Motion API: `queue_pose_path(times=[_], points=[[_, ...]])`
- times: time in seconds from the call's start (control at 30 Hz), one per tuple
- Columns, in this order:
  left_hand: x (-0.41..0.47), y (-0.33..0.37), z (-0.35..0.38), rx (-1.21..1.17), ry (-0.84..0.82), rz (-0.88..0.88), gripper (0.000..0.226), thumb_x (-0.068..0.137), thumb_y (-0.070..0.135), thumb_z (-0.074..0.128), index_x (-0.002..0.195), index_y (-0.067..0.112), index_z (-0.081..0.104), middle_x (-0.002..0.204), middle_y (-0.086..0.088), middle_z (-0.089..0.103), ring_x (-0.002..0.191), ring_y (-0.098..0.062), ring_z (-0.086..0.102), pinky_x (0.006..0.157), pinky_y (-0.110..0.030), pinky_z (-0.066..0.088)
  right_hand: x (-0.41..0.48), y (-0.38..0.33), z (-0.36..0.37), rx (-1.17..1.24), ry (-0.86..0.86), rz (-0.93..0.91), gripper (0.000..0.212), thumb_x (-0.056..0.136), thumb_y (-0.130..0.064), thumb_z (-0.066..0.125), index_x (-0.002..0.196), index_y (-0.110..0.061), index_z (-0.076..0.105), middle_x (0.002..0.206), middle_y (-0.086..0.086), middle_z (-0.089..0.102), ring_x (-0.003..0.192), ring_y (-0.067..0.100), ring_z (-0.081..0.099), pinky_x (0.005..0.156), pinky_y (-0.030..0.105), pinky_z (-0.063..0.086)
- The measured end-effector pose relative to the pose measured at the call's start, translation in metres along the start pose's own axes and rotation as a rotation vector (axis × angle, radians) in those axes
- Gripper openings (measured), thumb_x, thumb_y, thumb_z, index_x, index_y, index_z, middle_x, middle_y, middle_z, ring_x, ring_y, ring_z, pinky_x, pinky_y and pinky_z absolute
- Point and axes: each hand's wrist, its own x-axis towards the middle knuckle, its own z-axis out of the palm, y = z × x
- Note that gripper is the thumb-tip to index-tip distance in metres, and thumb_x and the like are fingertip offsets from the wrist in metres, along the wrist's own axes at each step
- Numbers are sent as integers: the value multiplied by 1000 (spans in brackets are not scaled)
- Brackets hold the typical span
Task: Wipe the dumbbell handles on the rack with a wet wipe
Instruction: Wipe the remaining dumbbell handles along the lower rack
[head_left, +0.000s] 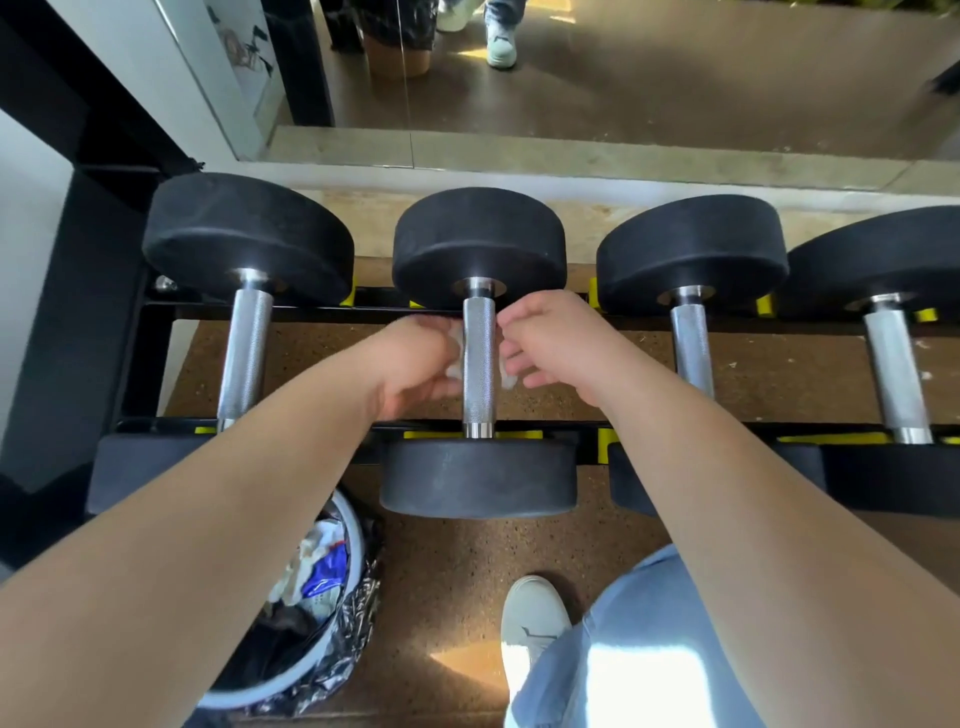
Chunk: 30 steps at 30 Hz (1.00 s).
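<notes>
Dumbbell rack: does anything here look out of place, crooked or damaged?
Nothing serious. The dumbbells lie straight across the rack, with no visible damage. The left hand and right hand hold the wet wipe at the second handle. Only a few pale specks lie on the floor below, at the right.

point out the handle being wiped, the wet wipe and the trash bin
handle (479, 358): head view, middle of the knurled grip
wet wipe (455, 361): head view, white fold left of that grip
trash bin (280, 682): head view, near rim
</notes>
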Motion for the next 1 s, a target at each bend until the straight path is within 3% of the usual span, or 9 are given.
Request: queue_pose_path(times=[0.1,0.17,0.23,0.37,0.47,0.63,0.8,0.9,1.0], points=[[-18,-16,-10,543,-68,-78,22,96,0,57,102,15,72,93,-7,75,84,-19,71,75,-33,58,2,-1,0,-95,46,-53,27,100,-13,48,97,-33,66,93,0,72,85,17,73,78,37,64],[-23,-20,-13,678,43,-24,18,95,13,66,104,26,76,94,0,77,89,-16,72,83,-34,58,3,-2,2,-146,95,-91,30,99,-14,48,85,-34,67,87,1,73,82,19,72,76,40,64],[-22,-22,-18,457,131,8,17,93,15,72,108,22,75,97,-2,78,92,-16,73,87,-33,59,4,-3,4,-188,173,-135,31,96,-13,49,82,-28,72,83,-1,72,84,20,70,78,41,62],[-28,-18,-30,98,187,63,21,90,14,77,110,19,71,105,-5,77,95,-15,73,78,-26,57,-1,-5,11,-278,316,-295,23,93,-17,55,85,-28,73,80,-15,67,82,4,63,73,23,51],[-40,-11,-36,-38,251,153,18,86,15,81,98,17,67,101,-4,76,95,-13,73,76,-23,56,-10,-9,25,-243,151,-438,14,95,-28,62,93,-32,75,81,-20,68,80,-9,63,66,6,44],[-65,-3,-57,-180,192,239,22,92,15,74,105,-2,69,108,-18,76,102,-23,75,86,-26,60,-20,-25,53,-82,-178,-429,22,94,-30,72,115,-25,72,97,-9,76,81,5,74,68,26,61],[-89,0,-88,88,328,274,14,91,26,76,101,17,75,94,5,79,92,-6,75,79,-24,60,-16,-39,77,-93,-127,-430,23,92,-32,75,115,-28,76,97,-12,76,88,7,72,79,36,63],[-96,1,-110,198,403,279,8,91,29,77,95,22,77,87,7,79,86,-6,75,74,-26,60,-19,-55,91,-48,-138,-471,40,90,-27,78,128,-34,68,98,-13,76,90,5,72,79,30,61],[-100,-1,-135,409,483,298,11,92,37,73,89,30,79,80,8,77,83,-8,72,75,-27,57,-16,-72,110,-208,-45,-557,21,89,-36,75,110,-41,74,97,-19,74,93,-3,67,80,19,53]])
